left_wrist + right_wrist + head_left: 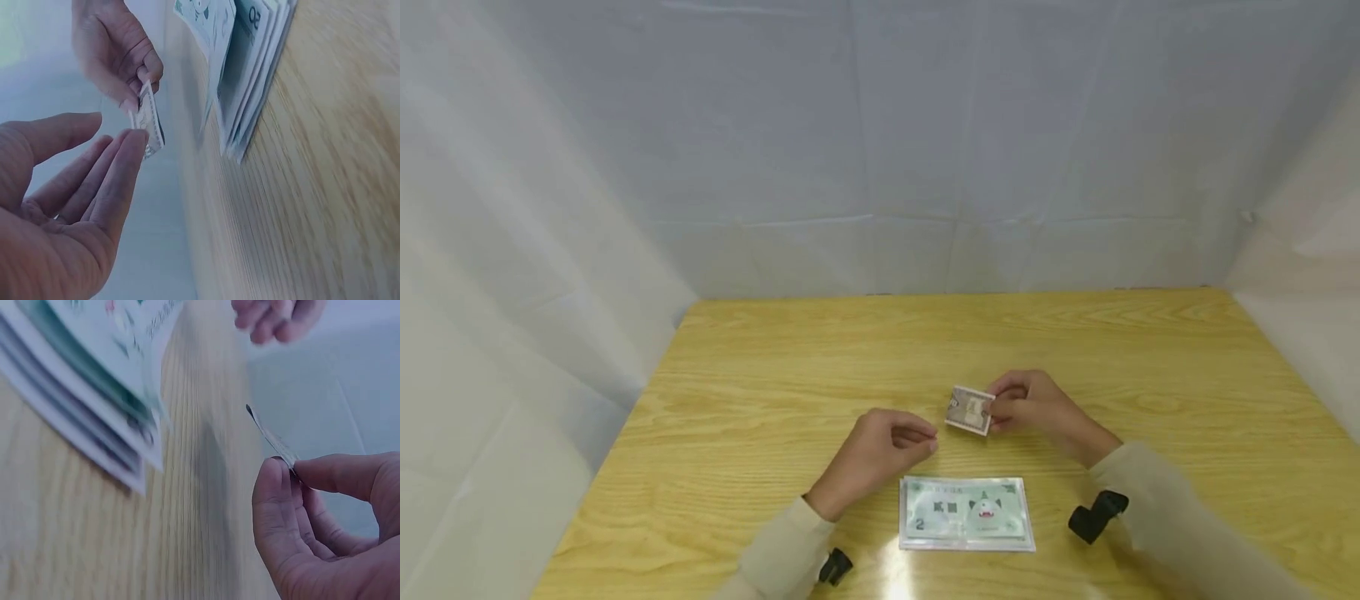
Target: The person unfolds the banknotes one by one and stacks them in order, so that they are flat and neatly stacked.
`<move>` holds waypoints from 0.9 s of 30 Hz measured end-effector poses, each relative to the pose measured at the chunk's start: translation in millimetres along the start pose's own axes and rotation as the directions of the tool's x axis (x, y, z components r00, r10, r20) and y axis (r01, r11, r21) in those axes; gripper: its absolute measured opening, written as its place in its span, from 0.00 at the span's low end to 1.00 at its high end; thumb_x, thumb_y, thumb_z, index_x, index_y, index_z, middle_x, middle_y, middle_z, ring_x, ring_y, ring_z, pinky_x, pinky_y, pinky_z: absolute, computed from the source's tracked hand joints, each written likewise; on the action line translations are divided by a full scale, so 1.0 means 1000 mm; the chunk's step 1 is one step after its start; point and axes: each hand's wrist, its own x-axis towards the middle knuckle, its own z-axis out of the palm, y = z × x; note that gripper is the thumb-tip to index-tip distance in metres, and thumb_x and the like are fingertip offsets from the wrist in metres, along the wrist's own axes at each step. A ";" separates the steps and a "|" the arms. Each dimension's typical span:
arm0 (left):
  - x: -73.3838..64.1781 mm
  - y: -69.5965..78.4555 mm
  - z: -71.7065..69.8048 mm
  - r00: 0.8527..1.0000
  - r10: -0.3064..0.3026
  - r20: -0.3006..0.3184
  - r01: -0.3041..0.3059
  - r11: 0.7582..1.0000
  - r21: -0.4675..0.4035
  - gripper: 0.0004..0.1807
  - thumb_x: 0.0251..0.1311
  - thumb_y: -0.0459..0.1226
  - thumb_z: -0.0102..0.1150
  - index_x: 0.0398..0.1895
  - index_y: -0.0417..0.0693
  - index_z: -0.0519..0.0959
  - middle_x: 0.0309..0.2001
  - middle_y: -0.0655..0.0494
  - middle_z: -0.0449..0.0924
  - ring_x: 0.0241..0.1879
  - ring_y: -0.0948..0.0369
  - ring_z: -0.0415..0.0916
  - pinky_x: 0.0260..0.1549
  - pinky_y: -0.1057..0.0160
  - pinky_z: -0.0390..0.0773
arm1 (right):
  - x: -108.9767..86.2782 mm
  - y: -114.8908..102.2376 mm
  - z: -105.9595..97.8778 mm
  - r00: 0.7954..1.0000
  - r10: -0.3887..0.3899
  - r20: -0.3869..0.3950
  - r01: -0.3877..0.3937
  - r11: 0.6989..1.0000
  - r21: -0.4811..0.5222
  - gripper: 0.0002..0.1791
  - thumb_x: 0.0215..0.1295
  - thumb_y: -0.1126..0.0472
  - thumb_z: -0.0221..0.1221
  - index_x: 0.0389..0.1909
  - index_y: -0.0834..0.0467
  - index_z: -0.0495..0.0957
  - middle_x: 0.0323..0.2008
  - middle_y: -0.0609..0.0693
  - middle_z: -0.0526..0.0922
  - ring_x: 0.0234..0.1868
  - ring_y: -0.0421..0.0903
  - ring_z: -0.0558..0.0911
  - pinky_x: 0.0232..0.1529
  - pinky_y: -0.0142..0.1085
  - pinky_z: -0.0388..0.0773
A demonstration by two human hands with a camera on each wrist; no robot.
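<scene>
A small brown-and-cream folded banknote [968, 410] is pinched between the thumb and fingers of my right hand [1033, 412], held a little above the table. My left hand [880, 446] is just left of it, thumb and fingers apart; in the left wrist view the left hand [69, 194] holds nothing, with its fingertips close to the note [149, 119]. Nearer to me lies a stack of green play-money-like banknotes [966, 512], the top one marked with a 2 and a cartoon face. In the right wrist view that stack [94, 381] shows several layers.
The wooden table [760, 375] carries the stack near its front. Pale sheeting [865, 150] hangs behind the table and along both sides. A black strap piece [1097, 517] sticks out from the right sleeve, and another strap piece [835, 567] from the left sleeve.
</scene>
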 end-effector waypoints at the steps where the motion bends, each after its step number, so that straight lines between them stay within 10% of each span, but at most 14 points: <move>1: 0.002 0.001 0.002 1.000 0.010 -0.008 -0.010 1.000 -0.008 0.11 0.59 0.38 0.63 0.42 0.42 0.83 0.37 0.57 0.84 0.36 0.64 0.81 0.36 0.70 0.81 | -0.002 0.000 0.003 1.000 0.002 0.006 -0.002 1.000 -0.001 0.18 0.59 0.66 0.63 0.47 0.71 0.71 0.35 0.60 0.78 0.33 0.50 0.82 0.39 0.43 0.84; 13: 0.007 0.008 0.018 0.993 0.108 -0.040 -0.110 0.992 -0.057 0.17 0.57 0.36 0.65 0.49 0.40 0.80 0.48 0.47 0.81 0.43 0.61 0.82 0.39 0.74 0.80 | -0.022 -0.008 0.030 0.990 -0.026 0.140 0.009 0.993 0.120 0.21 0.60 0.63 0.63 0.49 0.72 0.73 0.40 0.62 0.81 0.39 0.54 0.83 0.46 0.49 0.81; 27: 0.007 0.004 0.023 0.992 0.085 -0.088 -0.097 0.985 -0.142 0.19 0.52 0.42 0.69 0.46 0.44 0.82 0.45 0.52 0.83 0.39 0.64 0.83 0.36 0.71 0.82 | -0.030 -0.017 0.044 0.995 -0.012 0.103 -0.001 0.992 0.125 0.26 0.54 0.57 0.69 0.48 0.68 0.73 0.43 0.62 0.77 0.39 0.54 0.83 0.46 0.49 0.81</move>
